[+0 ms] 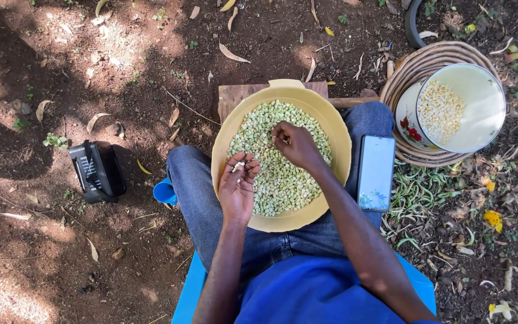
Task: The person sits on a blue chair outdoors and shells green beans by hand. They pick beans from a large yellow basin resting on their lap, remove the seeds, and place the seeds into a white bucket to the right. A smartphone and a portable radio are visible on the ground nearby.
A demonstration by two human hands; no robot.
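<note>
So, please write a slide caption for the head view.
Left hand cups beans while right hand picks from yellow bowl on lap.

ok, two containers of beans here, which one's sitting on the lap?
The yellow basin of green beans, under both hands. The white enamel bowl of paler beans sits apart in a woven basket on the ground.

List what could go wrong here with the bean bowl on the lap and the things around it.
1. The yellow bowl of green beans rests on the person's knees; a leg shift might tip it.
2. The phone lies on the thigh beside the bowl and could slide to the ground.
3. The left hand cups a few beans palm up while the right hand picks in the pile; some may drop into the dirt.
</note>
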